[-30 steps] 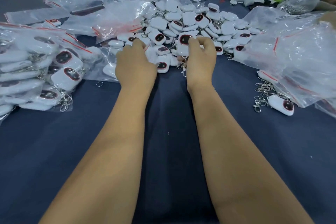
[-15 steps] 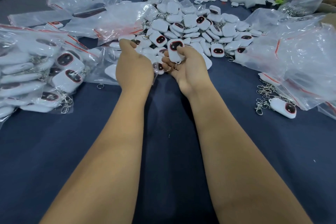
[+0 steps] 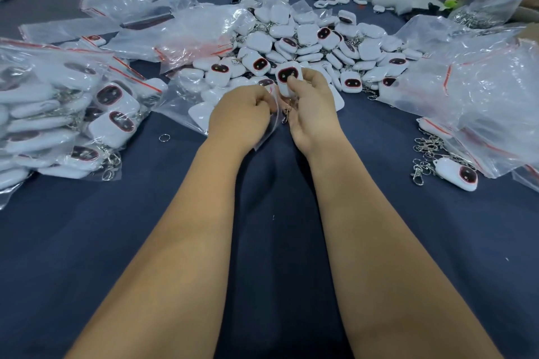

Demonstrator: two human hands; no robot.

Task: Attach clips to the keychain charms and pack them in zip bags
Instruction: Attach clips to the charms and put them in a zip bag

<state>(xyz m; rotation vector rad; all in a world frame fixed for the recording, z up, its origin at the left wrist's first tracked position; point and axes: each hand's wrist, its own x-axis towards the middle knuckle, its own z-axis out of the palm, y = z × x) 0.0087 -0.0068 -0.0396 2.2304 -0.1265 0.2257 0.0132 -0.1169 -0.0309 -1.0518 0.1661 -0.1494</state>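
Now our left hand (image 3: 239, 114) has come in beside the right and pinches a small zip bag (image 3: 269, 122). Our right hand (image 3: 309, 102) holds one charm (image 3: 287, 79), clip hanging below, near the pile. We think it goes into the bag next, so the bag must be open.

Both bare forearms are reaching forward side by side. The left hand (image 3: 239, 116) is curling knuckles-up into a pinch, while the right hand (image 3: 310, 105) is turning palm inward, fingers curled.
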